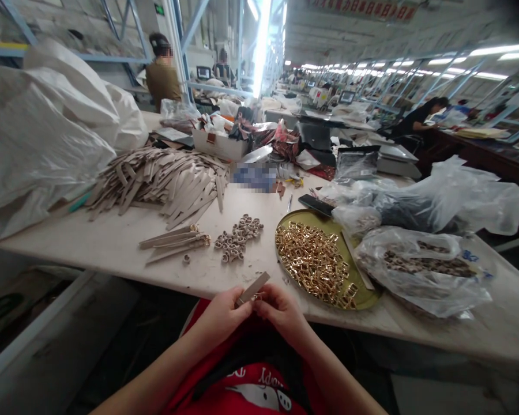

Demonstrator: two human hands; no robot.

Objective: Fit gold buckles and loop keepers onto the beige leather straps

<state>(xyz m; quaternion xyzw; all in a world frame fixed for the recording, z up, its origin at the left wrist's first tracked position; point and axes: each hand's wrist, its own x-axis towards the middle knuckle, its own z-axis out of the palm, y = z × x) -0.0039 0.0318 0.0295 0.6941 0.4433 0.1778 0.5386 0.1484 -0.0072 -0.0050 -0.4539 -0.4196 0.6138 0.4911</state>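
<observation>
My left hand is closed on a short beige strap, which points up and to the right. Close beside it, my right hand pinches near the strap's lower part, where a small shiny bit shows; its exact kind is hidden by the fingers. Both hands are just off the table's front edge. Ahead of them lies a cluster of small beige loops. To its left, several straps with gold buckles lie stacked. Right of my hands, a round gold tray holds a heap of gold buckles.
A large pile of beige straps covers the table's left rear, beside a big white sack. Clear plastic bags sit at the right. A dark phone lies behind the tray. Other people work farther back.
</observation>
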